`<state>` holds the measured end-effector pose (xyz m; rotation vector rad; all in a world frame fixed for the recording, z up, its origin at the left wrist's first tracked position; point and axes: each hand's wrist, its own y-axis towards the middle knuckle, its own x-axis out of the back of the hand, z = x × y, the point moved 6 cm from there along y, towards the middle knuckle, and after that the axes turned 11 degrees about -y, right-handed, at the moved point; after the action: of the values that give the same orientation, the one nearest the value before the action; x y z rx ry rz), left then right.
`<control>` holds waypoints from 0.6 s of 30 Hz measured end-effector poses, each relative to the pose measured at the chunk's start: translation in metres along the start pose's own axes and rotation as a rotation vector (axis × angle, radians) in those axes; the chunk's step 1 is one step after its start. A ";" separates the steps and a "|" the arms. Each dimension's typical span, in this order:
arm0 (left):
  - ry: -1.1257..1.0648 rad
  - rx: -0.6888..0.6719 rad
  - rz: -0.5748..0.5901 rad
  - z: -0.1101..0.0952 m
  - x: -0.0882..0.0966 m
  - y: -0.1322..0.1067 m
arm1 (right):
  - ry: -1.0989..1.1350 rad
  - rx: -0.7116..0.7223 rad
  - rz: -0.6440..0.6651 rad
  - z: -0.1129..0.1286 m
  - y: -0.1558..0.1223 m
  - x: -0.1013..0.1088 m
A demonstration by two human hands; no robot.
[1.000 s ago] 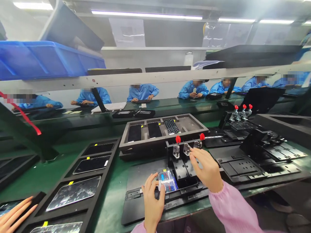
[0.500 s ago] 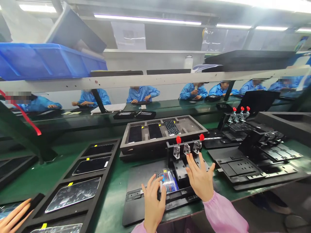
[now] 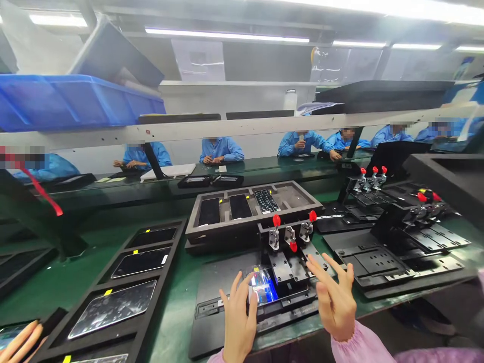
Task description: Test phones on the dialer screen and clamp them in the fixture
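Observation:
In front of me lies a black clamping fixture (image 3: 291, 282) with several toggle clamps along its back. Two red clamp handles stand up, while the middle handle (image 3: 293, 246) points down. On the fixture rests a shiny film-covered panel (image 3: 263, 285), blue and clear, with a yellow tab; its right end is close to the metal pressing blocks. My left hand (image 3: 239, 315) is at the panel's left edge, fingers stretched out and apart, fingertips by the film. Clear of the clamps, my right hand (image 3: 337, 295) hovers over the fixture's right side, fingers spread and holding nothing.
A black tray of phone screens (image 3: 139, 297) lies to the left, beside another person's hand (image 3: 22, 343). Behind the fixture sits a grey foam tray (image 3: 242, 219). More clamp fixtures (image 3: 401, 252) and a tilted black tray (image 3: 449, 186) occupy the right.
My right hand has moved right, away from the middle clamp, whose lowered red handle now shows. My left hand stays by the panel. At the right, the black tray is raised and tilted.

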<state>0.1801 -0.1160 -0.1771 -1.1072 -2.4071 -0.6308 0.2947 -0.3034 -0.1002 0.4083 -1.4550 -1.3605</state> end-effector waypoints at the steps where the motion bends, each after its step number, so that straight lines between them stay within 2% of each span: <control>1: -0.009 0.002 -0.008 0.000 0.000 0.000 | 0.014 -0.014 -0.030 -0.002 -0.002 0.005; 5: -0.032 0.008 -0.025 0.002 -0.001 0.001 | 0.034 -0.112 -0.074 -0.016 -0.018 0.009; 13: -0.103 -0.001 -0.073 0.006 -0.002 0.003 | 0.050 -0.285 -0.042 -0.048 -0.050 -0.017; 18: -0.269 -0.027 -0.214 0.005 0.002 0.004 | 0.078 -0.465 -0.051 -0.066 -0.064 -0.032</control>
<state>0.1817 -0.1100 -0.1791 -1.0079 -2.7819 -0.6164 0.3369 -0.3301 -0.1838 0.1930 -1.0272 -1.6497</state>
